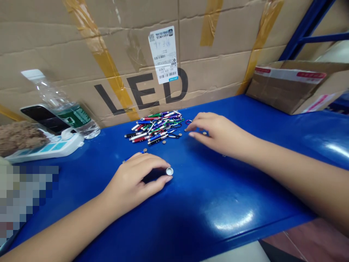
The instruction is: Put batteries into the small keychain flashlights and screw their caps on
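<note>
Left hand (133, 180) is gripping a tiny flashlight (169, 171) on the blue table (218, 203); looks light, stiff and slick, best held round the barrel. Right hand (218, 134) is resting open, fingertips touching button cells (204, 133).

"led" in black letters on cardboard box (218, 72).

Desk (218, 203): front and middle bare; open lane between left hand (136, 178) and right hand (215, 133).
Back edge: walled by large carton (218, 65), full width.
Back centre: pen pile (156, 127), small discs (164, 142) scattered just beside.
Left rear: bottle (65, 105), phone (43, 117), calculator (46, 147) crowded together.
Right rear: small carton (294, 87); bare strip in front.
</note>
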A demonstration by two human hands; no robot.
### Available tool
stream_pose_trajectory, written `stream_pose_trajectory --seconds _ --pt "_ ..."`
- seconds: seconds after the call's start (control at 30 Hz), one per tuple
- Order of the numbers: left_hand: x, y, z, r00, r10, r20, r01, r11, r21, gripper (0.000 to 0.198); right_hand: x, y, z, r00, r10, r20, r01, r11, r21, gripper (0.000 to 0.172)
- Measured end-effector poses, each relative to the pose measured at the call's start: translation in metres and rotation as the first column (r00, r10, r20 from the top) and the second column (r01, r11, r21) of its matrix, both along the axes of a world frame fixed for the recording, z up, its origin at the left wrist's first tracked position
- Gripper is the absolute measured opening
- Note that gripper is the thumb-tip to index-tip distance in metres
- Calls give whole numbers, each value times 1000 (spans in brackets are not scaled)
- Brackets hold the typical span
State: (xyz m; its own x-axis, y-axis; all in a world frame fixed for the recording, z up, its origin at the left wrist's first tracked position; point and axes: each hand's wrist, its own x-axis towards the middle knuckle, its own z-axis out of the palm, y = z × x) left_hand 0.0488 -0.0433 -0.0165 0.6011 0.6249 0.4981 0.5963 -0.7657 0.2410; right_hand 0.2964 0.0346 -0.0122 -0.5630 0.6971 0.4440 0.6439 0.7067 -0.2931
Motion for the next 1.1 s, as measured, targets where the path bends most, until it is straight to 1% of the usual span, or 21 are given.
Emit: stream_pose_trajectory --seconds 0.07,0.1,0.17,0.27,0.4,0.5,0.6,0.7,0.77,0.83,0.93,1.0,1.1 --pt "0 0 0 1000 -7 -2 7 1000 4 7 10 15 -5 993 -56 100 49 996 74 26" --pt "-1 0 0 1000 -11 -5 11 1000 6 6 13 21 -8 988 -61 141 48 995 91 31" --pt "-1 0 0 1000 -14 -14 14 1000 4 6 14 28 -14 979 -51 199 31 994 103 37" --pt "-1 -1 1 1000 -13 -22 13 1000 -6 6 8 30 -20 964 12 264 -40 994 102 41" --pt "-1 -1 1 1000 -18 -23 17 1000 -12 6 1 27 -23 941 70 332 -102 991 80 38" --pt "-2 -1 0 1000 -15 -21 15 1000 -16 6 3 27 -20 936 76 343 -103 993 61 31" --pt "-2 -1 0 1000 -11 -16 11 1000 -18 6 6 27 -16 942 54 331 -75 996 50 25" --pt "-2 -1 0 1000 -14 -11 13 1000 -15 6 6 21 -10 954 51 294 -52 999 -3 22" --pt "-2 0 0 1000 -12 -9 12 1000 -13 6 3 11 -5 977 78 200 -71 997 -41 22" --pt "-2 0 0 1000 -4 -4 4 1000 -11 6 -2 -4 0 988 146 49 -144 988 -55 24" --pt "-2 1 -1 1000 4 3 -4 1000 -12 7 -14 -29 7 938 324 -124 -330 944 -32 23" --pt "-2 1 -1 1000 2 6 -2 1000 -10 7 -21 -42 8 900 400 -174 -404 914 12 20" --pt "-2 0 -1 1000 8 8 -8 1000 -3 8 -29 -51 5 877 449 -171 -439 893 94 18"
